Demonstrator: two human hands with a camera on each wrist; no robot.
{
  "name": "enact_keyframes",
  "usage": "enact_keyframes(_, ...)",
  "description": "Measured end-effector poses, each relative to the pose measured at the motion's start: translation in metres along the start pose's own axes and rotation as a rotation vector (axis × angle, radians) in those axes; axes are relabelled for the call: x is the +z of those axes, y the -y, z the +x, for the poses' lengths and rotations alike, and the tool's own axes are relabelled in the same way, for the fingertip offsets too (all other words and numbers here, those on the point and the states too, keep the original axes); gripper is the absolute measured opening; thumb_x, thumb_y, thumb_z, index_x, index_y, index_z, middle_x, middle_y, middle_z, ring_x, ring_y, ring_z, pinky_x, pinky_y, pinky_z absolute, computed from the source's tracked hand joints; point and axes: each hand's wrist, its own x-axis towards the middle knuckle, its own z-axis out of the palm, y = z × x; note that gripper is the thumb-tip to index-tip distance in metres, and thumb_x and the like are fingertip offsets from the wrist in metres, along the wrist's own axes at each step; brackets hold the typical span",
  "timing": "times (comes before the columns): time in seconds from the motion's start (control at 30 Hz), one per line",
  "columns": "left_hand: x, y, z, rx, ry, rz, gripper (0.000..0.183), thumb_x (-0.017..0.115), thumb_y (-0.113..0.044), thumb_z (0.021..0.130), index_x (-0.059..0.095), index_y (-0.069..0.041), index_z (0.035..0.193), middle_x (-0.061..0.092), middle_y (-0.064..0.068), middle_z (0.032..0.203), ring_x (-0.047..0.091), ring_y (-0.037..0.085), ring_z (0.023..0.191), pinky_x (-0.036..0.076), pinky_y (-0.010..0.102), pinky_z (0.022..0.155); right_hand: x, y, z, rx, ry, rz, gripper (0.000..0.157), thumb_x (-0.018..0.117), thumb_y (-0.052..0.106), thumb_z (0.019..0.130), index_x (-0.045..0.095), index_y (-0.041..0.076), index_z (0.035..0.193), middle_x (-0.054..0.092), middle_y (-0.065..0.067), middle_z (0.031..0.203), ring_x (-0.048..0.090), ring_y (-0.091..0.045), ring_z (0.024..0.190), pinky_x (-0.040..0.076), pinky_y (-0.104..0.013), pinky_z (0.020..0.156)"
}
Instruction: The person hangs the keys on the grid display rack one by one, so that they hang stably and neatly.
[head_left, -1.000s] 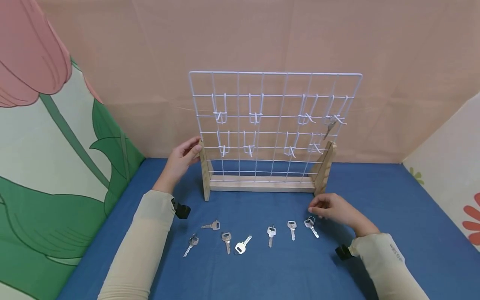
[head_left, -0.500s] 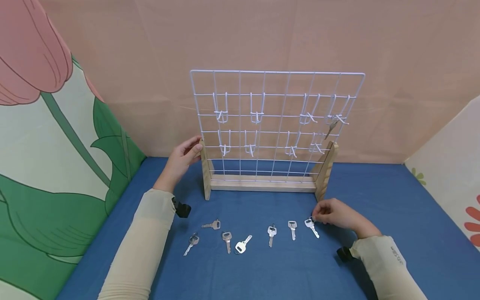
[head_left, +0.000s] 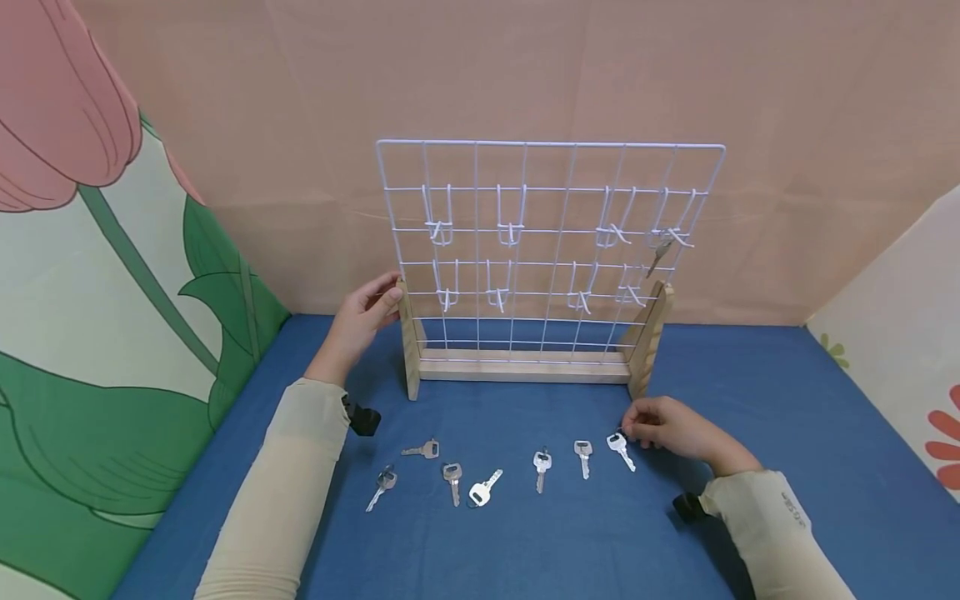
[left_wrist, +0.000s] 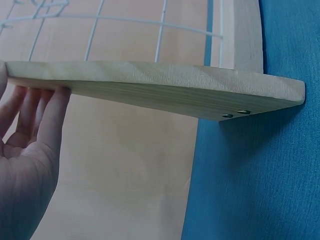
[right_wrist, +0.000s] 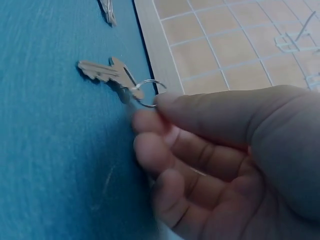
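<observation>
My right hand [head_left: 670,427] pinches a thin metal ring [right_wrist: 150,81] between thumb and fingertip. From that ring hangs a silver key [right_wrist: 107,72], close over the blue cloth; the key [head_left: 619,448] is the rightmost in the head view. A white wire grid rack [head_left: 547,147] with two rows of hooks stands behind. My left hand [head_left: 358,321] grips the rack's left wooden upright [head_left: 409,350], thumb on one side and fingers on the other, as the left wrist view shows at the wooden board [left_wrist: 165,80]. One key [head_left: 658,257] hangs on the upper right hook.
Several keys lie in a loose row on the blue cloth [head_left: 480,558], among them one key [head_left: 582,458] beside my right hand and one key [head_left: 382,487] near my left sleeve. A painted panel [head_left: 112,333] borders the left side, a white panel [head_left: 900,333] the right.
My right hand has come down slightly to the rightmost key and now pinches its ring. My left hand stays on the wooden upright.
</observation>
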Motion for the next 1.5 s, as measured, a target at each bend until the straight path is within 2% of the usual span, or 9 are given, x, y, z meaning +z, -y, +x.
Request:
enact_keyframes(0.17, 0.000, 0.000, 0.000, -0.002, -0.003, -0.007, 0.055, 0.055, -0.029, 0.105, 0.042, -0.009, 0.155, 0.045, 0.014, 0.152, 0.048, 0.031, 0.136, 0.047, 0.037, 0.105, -0.001, 0.001, 0.001, -0.032, -0.038, 0.013, 0.009, 0.058, 0.008, 0.103, 0.066, 0.004, 0.099, 0.064, -0.004, 0.085, 0.060, -0.018, 0.073, 0.051, -0.028, 0.060)
enact_keyframes(0.37, 0.001, -0.002, 0.000, -0.004, -0.006, -0.003, 0.056, 0.055, -0.032, 0.105, 0.042, -0.010, 0.155, 0.046, 0.014, 0.151, 0.048, 0.030, 0.136, 0.047, 0.038, 0.105, -0.005, 0.010, -0.002, -0.020, -0.127, 0.074, 0.014, 0.056, 0.014, 0.105, 0.065, 0.004, 0.102, 0.066, -0.008, 0.088, 0.061, -0.020, 0.074, 0.051, -0.030, 0.060)
enact_keyframes(0.53, 0.001, -0.002, 0.001, 0.005, -0.004, -0.010, 0.056, 0.055, -0.031, 0.105, 0.042, -0.008, 0.154, 0.047, 0.016, 0.150, 0.049, 0.031, 0.135, 0.047, 0.038, 0.105, -0.007, 0.027, -0.005, -0.061, -0.236, 0.163, 0.016, 0.059, 0.016, 0.104, 0.065, 0.001, 0.104, 0.065, -0.019, 0.090, 0.059, -0.031, 0.074, 0.051, -0.034, 0.059)
enact_keyframes(0.67, 0.000, -0.001, 0.000, 0.005, -0.006, 0.002, 0.056, 0.055, -0.031, 0.105, 0.042, -0.009, 0.155, 0.047, 0.016, 0.150, 0.048, 0.031, 0.135, 0.047, 0.038, 0.105, -0.011, 0.043, -0.006, -0.125, -0.353, 0.220, 0.017, 0.059, 0.015, 0.105, 0.064, -0.001, 0.106, 0.067, -0.018, 0.092, 0.060, -0.024, 0.074, 0.053, -0.031, 0.061)
enact_keyframes(0.77, -0.001, -0.001, -0.001, -0.001, -0.008, 0.007, 0.057, 0.055, -0.032, 0.105, 0.042, -0.010, 0.155, 0.047, 0.015, 0.149, 0.048, 0.030, 0.135, 0.047, 0.039, 0.106, -0.016, 0.056, -0.006, -0.179, -0.445, 0.292, 0.018, 0.058, 0.013, 0.105, 0.062, -0.004, 0.106, 0.069, -0.013, 0.093, 0.061, -0.017, 0.074, 0.054, -0.026, 0.063)
enact_keyframes(0.9, -0.002, -0.001, -0.001, -0.005, -0.006, 0.005, 0.057, 0.055, -0.033, 0.105, 0.042, -0.011, 0.155, 0.047, 0.014, 0.148, 0.047, 0.030, 0.135, 0.046, 0.040, 0.107, -0.024, 0.072, -0.006, -0.270, -0.553, 0.398, 0.017, 0.059, 0.011, 0.104, 0.061, -0.006, 0.104, 0.069, -0.008, 0.091, 0.060, -0.017, 0.074, 0.053, -0.020, 0.062)
enact_keyframes(1.13, -0.001, -0.001, 0.000, -0.008, -0.009, 0.003, 0.057, 0.055, -0.033, 0.105, 0.042, -0.010, 0.155, 0.046, 0.014, 0.151, 0.047, 0.030, 0.136, 0.046, 0.040, 0.107, -0.031, 0.090, -0.001, -0.384, -0.676, 0.649, 0.011, 0.060, 0.005, 0.102, 0.062, -0.005, 0.102, 0.070, -0.005, 0.090, 0.061, -0.013, 0.077, 0.052, -0.019, 0.064)
enact_keyframes(1.27, 0.000, -0.002, -0.001, -0.005, -0.009, 0.006, 0.057, 0.055, -0.032, 0.105, 0.041, -0.009, 0.155, 0.045, 0.014, 0.153, 0.047, 0.031, 0.136, 0.046, 0.039, 0.106, -0.033, 0.094, 0.004, -0.372, -0.735, 0.625, 0.012, 0.061, 0.008, 0.102, 0.062, -0.004, 0.103, 0.069, -0.003, 0.089, 0.061, -0.013, 0.077, 0.052, -0.017, 0.063)
enact_keyframes(1.5, 0.001, -0.001, -0.001, -0.010, -0.007, 0.015, 0.057, 0.055, -0.033, 0.105, 0.041, -0.011, 0.156, 0.045, 0.012, 0.153, 0.047, 0.030, 0.136, 0.046, 0.039, 0.107, -0.033, 0.093, 0.016, -0.272, -0.844, 0.613, 0.013, 0.065, 0.013, 0.100, 0.064, 0.000, 0.101, 0.068, -0.002, 0.087, 0.060, -0.010, 0.074, 0.052, -0.014, 0.063)
